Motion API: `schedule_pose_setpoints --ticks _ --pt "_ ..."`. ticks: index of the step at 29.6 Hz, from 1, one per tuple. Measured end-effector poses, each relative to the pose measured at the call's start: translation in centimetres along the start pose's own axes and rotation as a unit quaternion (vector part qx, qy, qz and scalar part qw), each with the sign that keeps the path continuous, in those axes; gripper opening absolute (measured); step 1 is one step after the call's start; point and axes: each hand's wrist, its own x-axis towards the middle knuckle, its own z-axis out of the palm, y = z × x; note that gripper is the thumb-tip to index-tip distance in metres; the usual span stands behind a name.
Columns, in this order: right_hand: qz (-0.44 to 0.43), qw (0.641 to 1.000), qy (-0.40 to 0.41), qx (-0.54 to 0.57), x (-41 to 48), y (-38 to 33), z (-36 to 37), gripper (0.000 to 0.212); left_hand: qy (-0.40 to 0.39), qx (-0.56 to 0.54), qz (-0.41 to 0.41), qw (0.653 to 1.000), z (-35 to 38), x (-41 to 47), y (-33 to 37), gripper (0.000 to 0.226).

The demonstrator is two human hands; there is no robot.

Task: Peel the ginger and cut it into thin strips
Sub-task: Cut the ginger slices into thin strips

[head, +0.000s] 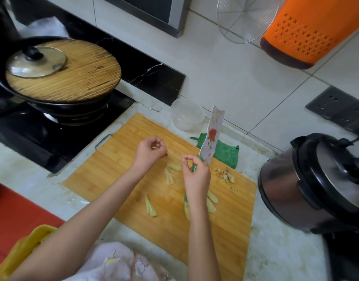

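Head view: right hand (196,176) fingers gripped the green-handled knife (212,136), blade up, over the cutting board (225,230). Left hand (149,152) fingers curled, tips pinched; whether they held anything, cannot tell. Ginger strips (172,172) lay on the board by both hands, peel scraps (225,175) just right.

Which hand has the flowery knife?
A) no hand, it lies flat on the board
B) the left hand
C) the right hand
C: the right hand grips the knife by its green handle, with the blade raised off the board. The left hand is apart from it.
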Motion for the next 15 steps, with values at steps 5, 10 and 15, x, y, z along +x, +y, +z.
schedule_pose_setpoints --ticks 5,10,15 --pt "0.034 0.999 0.031 0.006 0.2 1.7 -0.6 0.012 -0.007 0.052 -0.031 0.998 -1.7 1.0 -3.5 0.014" --pt "0.028 0.998 -0.009 -0.060 0.3 3.0 -0.3 0.012 -0.134 0.238 0.014 0.962 -0.5 1.8 -5.0 0.007" --pt "0.039 0.996 -0.021 -0.075 0.0 3.4 0.3 0.012 -0.210 0.333 0.115 0.912 0.5 3.2 -5.2 0.026"
